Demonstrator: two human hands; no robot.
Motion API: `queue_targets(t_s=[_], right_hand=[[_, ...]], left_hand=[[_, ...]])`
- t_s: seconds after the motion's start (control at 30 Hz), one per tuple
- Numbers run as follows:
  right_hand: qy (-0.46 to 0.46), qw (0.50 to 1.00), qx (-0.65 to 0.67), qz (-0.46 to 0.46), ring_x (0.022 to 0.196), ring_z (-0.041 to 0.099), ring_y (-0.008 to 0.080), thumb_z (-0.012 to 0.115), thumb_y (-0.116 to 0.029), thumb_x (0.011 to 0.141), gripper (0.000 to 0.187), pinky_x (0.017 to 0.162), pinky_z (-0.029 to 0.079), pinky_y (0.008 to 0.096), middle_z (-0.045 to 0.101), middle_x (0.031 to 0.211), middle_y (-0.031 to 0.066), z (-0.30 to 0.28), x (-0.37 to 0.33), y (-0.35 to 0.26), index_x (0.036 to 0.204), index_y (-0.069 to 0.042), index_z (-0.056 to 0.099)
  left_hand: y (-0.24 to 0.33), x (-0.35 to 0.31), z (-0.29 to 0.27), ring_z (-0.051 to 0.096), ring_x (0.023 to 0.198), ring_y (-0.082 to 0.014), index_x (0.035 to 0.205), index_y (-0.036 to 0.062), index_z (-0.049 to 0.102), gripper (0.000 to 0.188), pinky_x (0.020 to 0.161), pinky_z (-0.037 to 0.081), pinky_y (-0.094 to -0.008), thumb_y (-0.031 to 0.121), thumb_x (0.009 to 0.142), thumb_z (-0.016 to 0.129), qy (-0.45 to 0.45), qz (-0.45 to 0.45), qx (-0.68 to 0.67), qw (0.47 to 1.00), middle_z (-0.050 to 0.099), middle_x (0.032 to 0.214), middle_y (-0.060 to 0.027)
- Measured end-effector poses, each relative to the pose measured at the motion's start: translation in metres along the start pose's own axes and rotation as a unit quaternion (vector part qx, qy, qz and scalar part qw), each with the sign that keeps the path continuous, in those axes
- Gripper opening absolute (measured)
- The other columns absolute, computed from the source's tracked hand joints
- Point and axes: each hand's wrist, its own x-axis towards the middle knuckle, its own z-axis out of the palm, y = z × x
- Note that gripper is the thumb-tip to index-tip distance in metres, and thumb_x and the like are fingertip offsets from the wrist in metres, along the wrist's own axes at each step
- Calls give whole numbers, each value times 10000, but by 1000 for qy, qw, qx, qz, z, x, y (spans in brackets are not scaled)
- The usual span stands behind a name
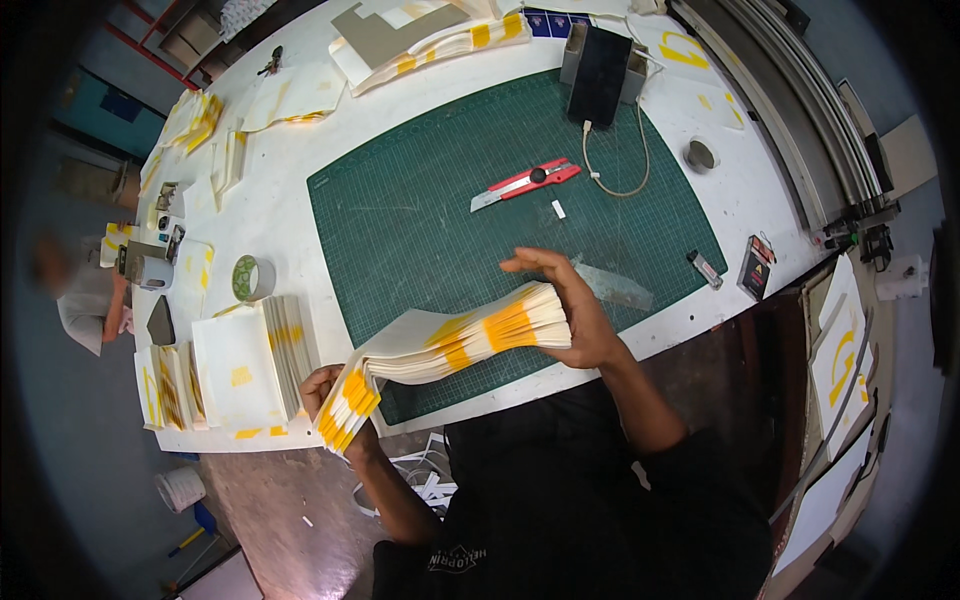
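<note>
Between my two hands a thick stack of white paper sheets (440,345) with yellow printed edges is held up and bent into a wave. My left hand (325,390) grips its left end, which folds downward; part of that hand is hidden behind the paper. At the right end my right hand (575,310) closes around the stack, thumb side above and the palm against the short edge. Beneath the paper lies a green cutting mat (400,240). A red utility knife (525,183) rests on the mat beyond the stack, beside a small white piece (558,209).
More stacks of yellow-marked paper (240,365) stand at the table's left, near a green tape roll (252,278). A phone (600,75) with a cable leans at the back. A lighter (704,268) and small black box (756,267) lie right. Another person (90,300) is far left.
</note>
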Motion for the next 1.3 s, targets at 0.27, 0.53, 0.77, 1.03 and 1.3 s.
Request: queue_targets(t_s=[0.27, 0.53, 0.77, 1.03, 1.3], right_hand=[[8, 999, 39, 5, 1393, 530, 319, 857, -194, 764, 970, 1133, 421, 454, 528, 1491, 258, 11, -3, -1, 1576, 7, 366], [44, 996, 65, 49, 1321, 570, 263, 765, -35, 852, 733, 1114, 449, 406, 558, 1423, 174, 9, -10, 6, 1510, -16, 443], [93, 988, 52, 110, 1170, 578, 140, 596, 19, 948, 511, 1022, 459, 309, 603, 1251, 80, 22, -2, 4, 1442, 12, 463], [84, 988, 99, 79, 1158, 594, 189, 602, 26, 929, 458, 1044, 458, 339, 608, 1236, 94, 21, -4, -8, 1376, -6, 509], [114, 982, 71, 132, 971, 624, 164, 600, -49, 965, 264, 875, 490, 323, 664, 1078, 79, 22, -14, 13, 1221, 10, 635]], left_hand=[[15, -1, 8, 639, 947, -198, 1035, 23, 604, 216, 928, 526, -334, 114, 926, 766, -33, 9, -57, 998, 656, 1031, -118], [8, -3, 6, 620, 981, -200, 1071, 8, 624, 250, 953, 498, -345, 124, 914, 780, -6, 26, -35, 999, 643, 1055, -121], [-7, -15, 26, 606, 1220, -254, 1301, -43, 617, 427, 1124, 423, -415, 87, 928, 780, 69, -26, -143, 987, 623, 1348, -161], [33, -5, 11, 628, 1004, -240, 1101, 40, 618, 310, 922, 500, -349, 5, 839, 781, -41, 55, -8, 998, 648, 1080, -122], [24, -7, 6, 635, 913, -224, 1055, 3, 667, 188, 815, 509, -349, 37, 885, 740, -64, 59, -8, 996, 658, 1001, -117]])
